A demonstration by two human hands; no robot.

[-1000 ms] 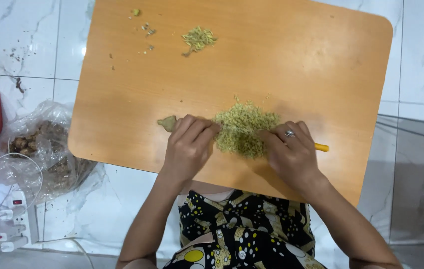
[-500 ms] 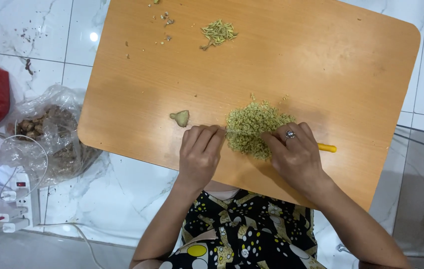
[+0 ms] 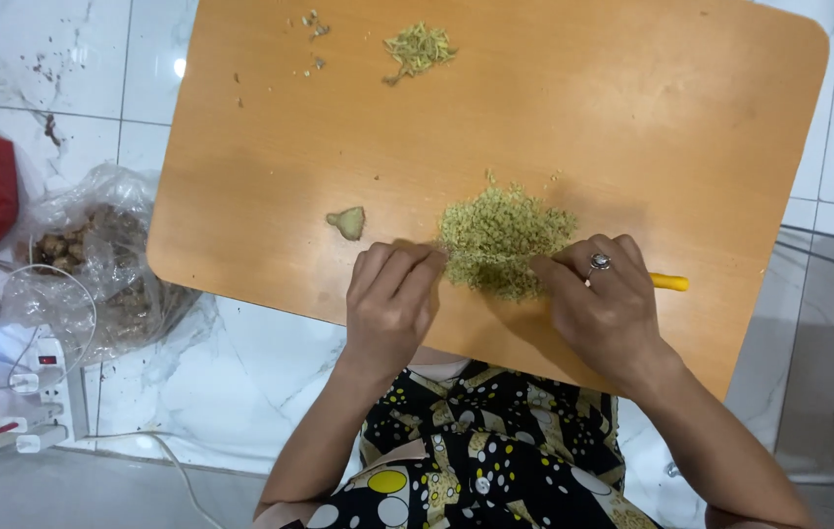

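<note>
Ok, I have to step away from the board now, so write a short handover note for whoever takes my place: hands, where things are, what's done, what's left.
Left hand: flat on the wooden board, fingertips at the left edge of the chopped pile, holding nothing.
Right hand: closed on a yellow-handled tool, at the pile's right edge; its blade is hidden.
Things: one uncut chunk lies left of the pile; a smaller heap of shreds sits at the board's far edge.
Done: the main pile is finely minced and gathered between the hands.
Left: the chunk is not yet cut.
</note>
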